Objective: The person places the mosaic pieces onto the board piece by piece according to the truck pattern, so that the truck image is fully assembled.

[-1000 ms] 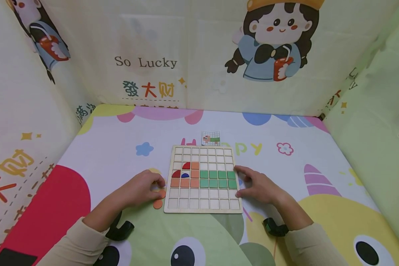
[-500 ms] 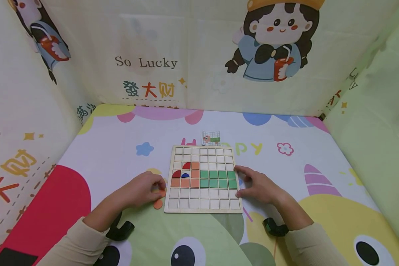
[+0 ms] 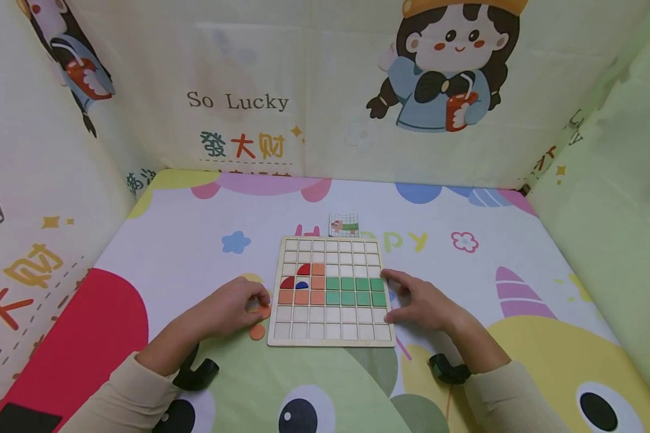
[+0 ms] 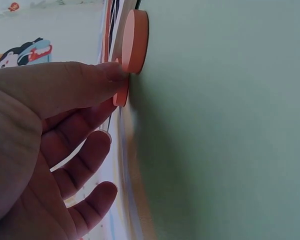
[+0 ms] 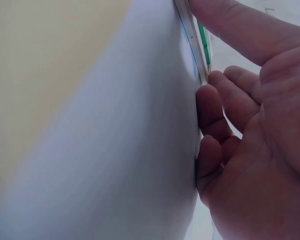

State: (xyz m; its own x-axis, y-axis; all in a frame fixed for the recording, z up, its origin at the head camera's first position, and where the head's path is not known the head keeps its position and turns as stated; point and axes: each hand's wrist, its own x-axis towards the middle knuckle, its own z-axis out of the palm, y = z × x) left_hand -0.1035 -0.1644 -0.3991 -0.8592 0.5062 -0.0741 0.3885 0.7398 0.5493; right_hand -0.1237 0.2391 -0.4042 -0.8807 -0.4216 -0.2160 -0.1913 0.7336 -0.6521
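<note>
A wooden grid board (image 3: 331, 331) lies on the table, with orange squares (image 3: 318, 282), green squares (image 3: 354, 291), red quarter-round pieces (image 3: 304, 270) and a blue half-round piece (image 3: 301, 285) in its cells. Beside its left edge, my left hand (image 3: 233, 308) pinches an orange disc (image 4: 121, 95) between thumb and forefinger, low over the cloth. Another orange disc (image 3: 257, 332) lies just nearer to me. My right hand (image 3: 422, 304) rests at the board's right edge, thumb and forefinger spread apart along it and touching it; the other fingers (image 5: 210, 107) are loosely bent against the cloth.
Behind the board, a small printed card (image 3: 343, 225) shows a coloured grid picture. The table wears a cartoon-printed cloth (image 3: 281, 210), and printed sheets (image 3: 336, 120) enclose it at the back and both sides.
</note>
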